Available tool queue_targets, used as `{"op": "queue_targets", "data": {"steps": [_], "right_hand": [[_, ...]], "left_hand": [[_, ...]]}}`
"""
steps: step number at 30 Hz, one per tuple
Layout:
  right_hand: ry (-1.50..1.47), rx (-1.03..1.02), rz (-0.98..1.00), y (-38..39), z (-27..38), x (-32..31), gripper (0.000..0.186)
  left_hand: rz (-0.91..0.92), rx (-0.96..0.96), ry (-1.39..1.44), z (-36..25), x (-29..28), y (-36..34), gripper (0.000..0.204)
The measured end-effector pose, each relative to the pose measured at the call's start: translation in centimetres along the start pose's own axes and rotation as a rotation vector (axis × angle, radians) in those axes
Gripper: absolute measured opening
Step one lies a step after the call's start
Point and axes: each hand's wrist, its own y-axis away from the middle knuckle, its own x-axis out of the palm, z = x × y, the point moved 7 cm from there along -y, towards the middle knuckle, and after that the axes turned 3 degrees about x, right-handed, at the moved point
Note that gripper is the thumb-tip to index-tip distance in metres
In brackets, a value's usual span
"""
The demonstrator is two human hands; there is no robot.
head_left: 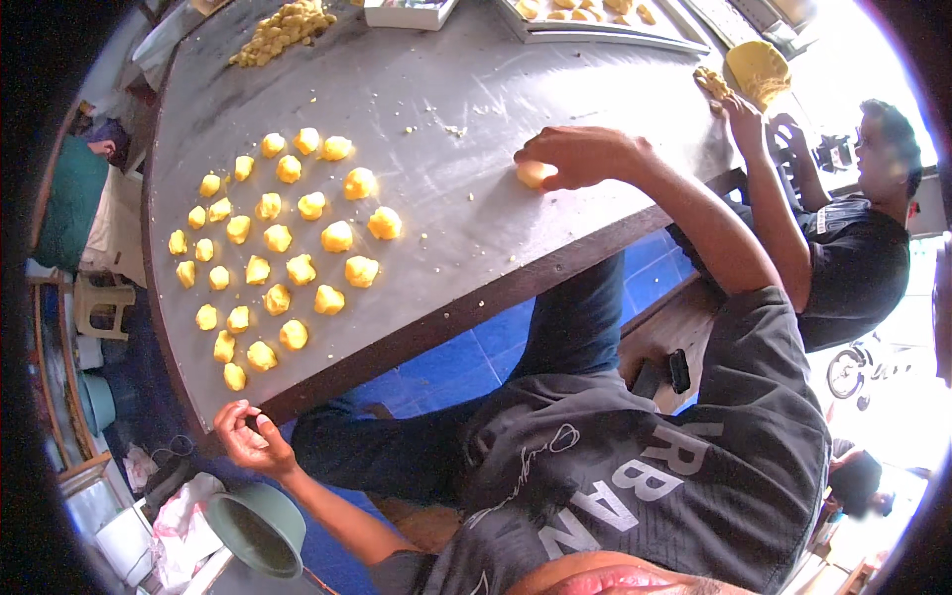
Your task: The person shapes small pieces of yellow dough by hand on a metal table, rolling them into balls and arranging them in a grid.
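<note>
My right hand [585, 157] is cupped over a pale yellow dough ball [535, 176] on the grey metal tabletop [466, 198]. Its fingers curve round the ball's far side and the thumb lies along the near side. At the table's near left corner is my left hand [256, 438], with loosely bent fingers, a gap inside them and nothing visible in it. Beyond it, several lumpy yellow dough pieces [277, 238] are spread in loose rows over the left part of the table. Each one stands apart from its neighbours.
A heap of yellow dough [283, 32] lies at the far left, beside a white box [409, 12]. A tray of shaped pieces [615, 40] rests at the far edge. Another person [853, 238] works dough at the right, near a yellow bowl [759, 71]. A green bucket [260, 531] stands lower left.
</note>
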Motion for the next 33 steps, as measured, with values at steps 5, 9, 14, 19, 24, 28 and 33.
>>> {"op": "queue_targets", "data": {"steps": [5, 9, 14, 19, 24, 28, 33], "right_hand": [[0.142, -0.217, -0.324, 1.0, -0.6, -0.2, 0.051], [0.122, -0.107, 0.035, 0.0, -0.4, 1.2, 0.052], [0.123, -0.034, -0.039, 0.4, -0.9, 0.9, 0.052], [0.147, -0.002, -0.044, 0.1, -1.2, 1.3, 0.048], [0.147, 0.030, -0.127, -0.5, -2.8, 0.6, 0.041], [0.022, 0.031, -0.142, 0.8, -2.5, 0.8, 0.039], [-0.192, -0.042, -0.415, 2.5, -3.7, -0.1, 0.041]], "left_hand": [[0.012, 0.014, 0.000, -0.1, 0.4, -0.2, 0.023], [0.020, 0.021, 0.001, -0.1, 0.1, -0.1, 0.025], [0.028, 0.023, 0.011, -0.1, 0.3, -0.3, 0.025], [0.034, 0.016, -0.006, -0.3, 0.4, -0.3, 0.025], [0.045, 0.022, -0.027, -0.4, 0.4, -0.5, 0.025], [0.047, 0.038, -0.004, -0.4, 0.5, -0.6, 0.025], [0.035, -0.034, -0.008, 0.0, 0.3, -0.4, 0.025]]}}
